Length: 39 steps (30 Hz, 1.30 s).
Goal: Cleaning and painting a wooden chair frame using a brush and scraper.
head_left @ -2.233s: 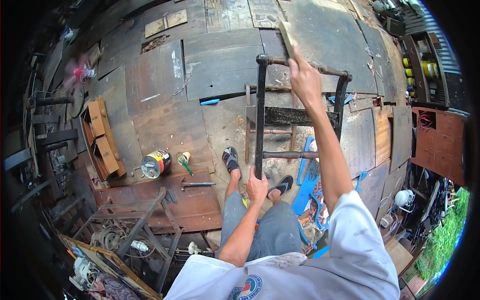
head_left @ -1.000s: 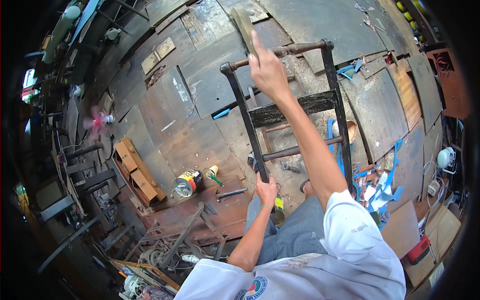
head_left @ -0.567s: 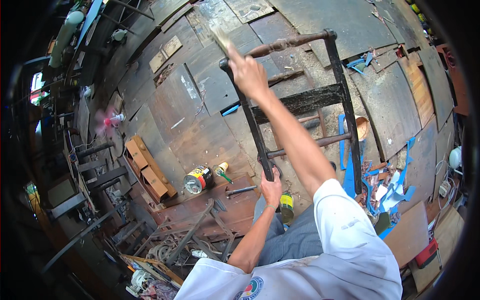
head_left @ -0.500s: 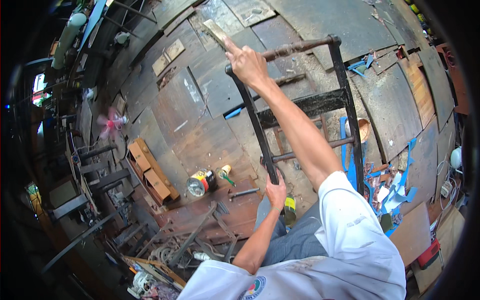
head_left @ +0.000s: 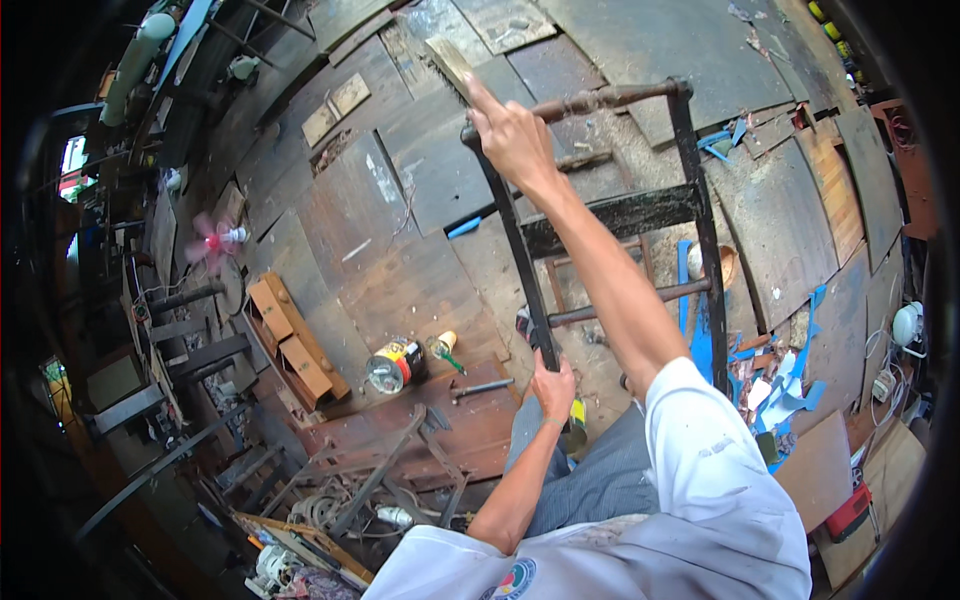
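A dark-painted wooden chair frame (head_left: pixel 655 207) stands before me, with two posts, a worn turned top rail and cross rungs. My left hand (head_left: pixel 552 390) is wrapped round the lower part of its left post. Stretched out to the frame's upper left corner, my right hand (head_left: pixel 515 145) is closed on a flat pale wooden strip (head_left: pixel 450 62) with a dark underside. The index finger lies along the strip. The strip's contact with the frame is hidden behind the hand.
Wooden boxes (head_left: pixel 285 325), a wide can (head_left: pixel 392 366), a small pot with a green-handled tool (head_left: pixel 445 350) and a hammer (head_left: pixel 483 388) lie to the left. Blue scraps (head_left: pixel 790 400) lie at right. A pink fan (head_left: pixel 213 242) spins far left. Boards cover the floor.
My right hand and the strip have shifted slightly right and down in the picture, along with the top of the chair frame. Both hands keep their holds.
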Each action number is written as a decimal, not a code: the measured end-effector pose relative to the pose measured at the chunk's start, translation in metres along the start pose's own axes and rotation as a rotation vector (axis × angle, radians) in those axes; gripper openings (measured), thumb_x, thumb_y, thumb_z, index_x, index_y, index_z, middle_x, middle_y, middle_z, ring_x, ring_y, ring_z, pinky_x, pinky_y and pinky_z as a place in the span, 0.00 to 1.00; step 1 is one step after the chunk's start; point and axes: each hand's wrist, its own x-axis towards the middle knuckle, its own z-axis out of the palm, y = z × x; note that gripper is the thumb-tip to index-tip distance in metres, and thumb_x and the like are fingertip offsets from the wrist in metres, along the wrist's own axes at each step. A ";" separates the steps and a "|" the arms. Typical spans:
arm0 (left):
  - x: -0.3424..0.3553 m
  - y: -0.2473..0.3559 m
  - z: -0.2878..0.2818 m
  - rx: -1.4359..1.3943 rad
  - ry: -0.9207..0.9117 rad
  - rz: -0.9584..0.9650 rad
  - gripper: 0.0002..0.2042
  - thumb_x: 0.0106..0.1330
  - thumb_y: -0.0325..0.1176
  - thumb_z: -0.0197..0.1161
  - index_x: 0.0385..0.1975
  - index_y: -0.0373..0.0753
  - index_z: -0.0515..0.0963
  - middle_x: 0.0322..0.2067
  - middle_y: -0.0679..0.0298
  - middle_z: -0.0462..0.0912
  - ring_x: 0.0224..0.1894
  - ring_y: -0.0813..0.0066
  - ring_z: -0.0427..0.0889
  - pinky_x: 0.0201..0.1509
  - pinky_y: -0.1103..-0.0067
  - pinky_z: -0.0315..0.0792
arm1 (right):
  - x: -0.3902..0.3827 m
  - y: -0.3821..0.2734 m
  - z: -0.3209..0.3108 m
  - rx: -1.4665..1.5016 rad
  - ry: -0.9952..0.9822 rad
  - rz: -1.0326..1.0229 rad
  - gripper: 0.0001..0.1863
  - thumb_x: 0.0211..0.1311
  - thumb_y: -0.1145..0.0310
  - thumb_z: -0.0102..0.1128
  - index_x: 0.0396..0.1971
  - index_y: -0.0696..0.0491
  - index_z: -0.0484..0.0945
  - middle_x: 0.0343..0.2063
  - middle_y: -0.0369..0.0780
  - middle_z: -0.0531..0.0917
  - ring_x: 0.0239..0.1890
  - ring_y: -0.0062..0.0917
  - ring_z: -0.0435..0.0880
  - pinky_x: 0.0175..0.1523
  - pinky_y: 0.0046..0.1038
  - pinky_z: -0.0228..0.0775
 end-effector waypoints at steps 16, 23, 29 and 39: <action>0.000 -0.054 0.000 -0.068 0.054 -0.027 0.18 0.59 0.33 0.60 0.49 0.34 0.71 0.31 0.44 0.81 0.35 0.45 0.81 0.39 0.61 0.72 | -0.012 -0.023 -0.031 0.008 -0.060 0.088 0.25 0.67 0.60 0.49 0.64 0.36 0.62 0.20 0.49 0.78 0.19 0.42 0.78 0.27 0.39 0.72; 0.010 -0.004 0.001 -0.015 0.044 0.007 0.19 0.59 0.32 0.60 0.49 0.32 0.71 0.30 0.43 0.81 0.35 0.44 0.80 0.38 0.61 0.72 | -0.101 -0.023 -0.022 -0.161 -0.111 0.096 0.32 0.63 0.65 0.54 0.66 0.31 0.57 0.20 0.48 0.73 0.19 0.42 0.80 0.22 0.41 0.74; 0.002 -0.008 0.005 -0.007 -0.001 -0.063 0.20 0.59 0.32 0.60 0.50 0.31 0.71 0.30 0.44 0.81 0.35 0.46 0.81 0.38 0.62 0.72 | -0.005 -0.008 -0.012 -0.104 -0.109 0.121 0.23 0.66 0.60 0.50 0.61 0.38 0.66 0.23 0.51 0.78 0.21 0.43 0.81 0.25 0.39 0.75; -0.012 0.015 0.011 -0.007 -0.002 -0.061 0.14 0.61 0.34 0.60 0.44 0.33 0.73 0.29 0.48 0.81 0.35 0.50 0.81 0.39 0.65 0.72 | 0.004 0.006 -0.039 -0.128 -0.305 0.176 0.23 0.66 0.60 0.47 0.62 0.39 0.64 0.31 0.52 0.82 0.33 0.49 0.82 0.39 0.45 0.75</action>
